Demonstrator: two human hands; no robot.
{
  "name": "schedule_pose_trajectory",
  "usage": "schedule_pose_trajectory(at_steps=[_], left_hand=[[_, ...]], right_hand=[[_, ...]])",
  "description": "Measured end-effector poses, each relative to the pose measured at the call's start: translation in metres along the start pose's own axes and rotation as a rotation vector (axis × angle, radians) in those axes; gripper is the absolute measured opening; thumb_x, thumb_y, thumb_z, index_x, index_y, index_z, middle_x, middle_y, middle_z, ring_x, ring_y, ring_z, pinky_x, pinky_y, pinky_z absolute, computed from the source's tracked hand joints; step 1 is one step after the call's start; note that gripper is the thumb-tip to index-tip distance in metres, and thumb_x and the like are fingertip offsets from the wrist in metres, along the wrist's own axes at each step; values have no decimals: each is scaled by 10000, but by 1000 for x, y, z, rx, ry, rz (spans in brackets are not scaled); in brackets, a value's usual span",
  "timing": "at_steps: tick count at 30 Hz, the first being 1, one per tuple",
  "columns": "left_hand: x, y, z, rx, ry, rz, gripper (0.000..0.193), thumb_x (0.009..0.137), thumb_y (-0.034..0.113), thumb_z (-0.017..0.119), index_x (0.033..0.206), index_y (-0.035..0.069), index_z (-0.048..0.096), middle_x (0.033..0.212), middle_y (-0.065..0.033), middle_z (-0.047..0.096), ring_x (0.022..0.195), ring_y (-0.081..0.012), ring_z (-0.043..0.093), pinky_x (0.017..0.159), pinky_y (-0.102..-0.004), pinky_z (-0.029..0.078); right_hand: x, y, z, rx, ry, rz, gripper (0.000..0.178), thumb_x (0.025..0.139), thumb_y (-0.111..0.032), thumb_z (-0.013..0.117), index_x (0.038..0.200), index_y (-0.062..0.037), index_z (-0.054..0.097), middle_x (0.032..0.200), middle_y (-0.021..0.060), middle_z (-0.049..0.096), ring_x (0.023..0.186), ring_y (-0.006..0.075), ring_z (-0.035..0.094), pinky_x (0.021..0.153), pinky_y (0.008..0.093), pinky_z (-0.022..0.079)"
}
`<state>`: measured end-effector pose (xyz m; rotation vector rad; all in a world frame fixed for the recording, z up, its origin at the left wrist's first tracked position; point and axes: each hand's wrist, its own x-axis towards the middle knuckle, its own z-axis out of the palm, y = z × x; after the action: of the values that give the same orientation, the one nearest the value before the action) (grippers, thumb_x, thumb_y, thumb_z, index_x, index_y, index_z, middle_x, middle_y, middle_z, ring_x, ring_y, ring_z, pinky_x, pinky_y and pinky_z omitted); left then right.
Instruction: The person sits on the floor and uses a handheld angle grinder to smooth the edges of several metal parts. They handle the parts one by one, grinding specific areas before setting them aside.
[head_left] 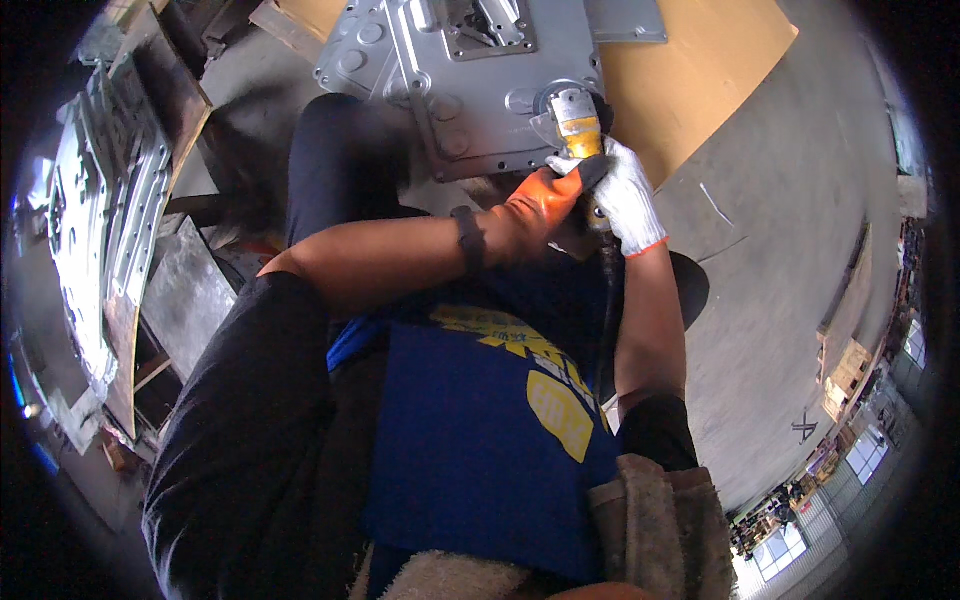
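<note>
An angle grinder (pixel 577 128) with a silver head and a yellow body rests at the near right corner of a grey metal casting (pixel 480 125). My right hand (pixel 630 195), in a white knit glove, is closed around the grinder's body from the right. My left hand (pixel 545 197), in an orange-coated glove, grips the same tool from the left, its fingers partly hidden. A dark cord or hose (pixel 610 285) runs from the tool down toward my body. The casting has round bosses, small holes along its edge and a square opening. The disc's contact with the casting is hard to make out.
Brown cardboard (pixel 700 85) lies beneath and right of the casting. To my left, several silver metal panels (pixel 85 230) lean beside wooden boards (pixel 165 95). A grey flat sheet (pixel 190 285) stands near my left leg. Wooden pieces (pixel 848 375) lie at far right.
</note>
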<state>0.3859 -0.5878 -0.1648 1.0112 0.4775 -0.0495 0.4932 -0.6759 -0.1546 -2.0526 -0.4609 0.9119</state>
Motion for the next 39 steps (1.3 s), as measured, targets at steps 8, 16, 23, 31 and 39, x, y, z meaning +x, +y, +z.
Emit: schedule_pose_trajectory(at_steps=[8,16,23,31,39], left_hand=[[-10,3,-48,645,-654,234,548,1019,271,433,1490,69,241,1466,-106,388,1205,-219,499,1026,-376,441],[-18,19,-32,273,-578,0,562,963,235,551,1434,52,305,1378,-130,447,1252,-248,477,1022,-405,451],[-27,30,-19,289,-547,-33,546,865,57,667,1316,50,359,1269,-100,531,1163,-230,520,1056,-395,398],[-7,-43,-100,-1022,-468,-904,562,1020,400,364,1463,56,329,1480,-157,372,1344,-276,388,1092,-431,369],[-35,29,-5,-446,-386,-328,392,941,319,628,1233,67,556,1051,-70,649,906,-182,642,783,-322,540]], right_hand=[[-19,25,24,-415,280,-269,152,760,-94,599,859,9,649,694,216,631,643,321,636,578,453,484],[-45,-23,9,-81,183,32,229,688,-77,658,907,-12,677,775,220,668,735,362,683,635,437,520],[-48,-17,17,-135,270,-66,252,675,-145,660,858,27,676,771,242,662,743,390,677,655,457,529],[-9,45,33,-91,148,-89,216,863,-199,492,825,-44,637,738,107,623,685,272,624,648,408,517],[-32,15,12,424,4,-57,453,858,-172,722,1218,17,522,1117,106,615,936,198,606,888,379,540]])
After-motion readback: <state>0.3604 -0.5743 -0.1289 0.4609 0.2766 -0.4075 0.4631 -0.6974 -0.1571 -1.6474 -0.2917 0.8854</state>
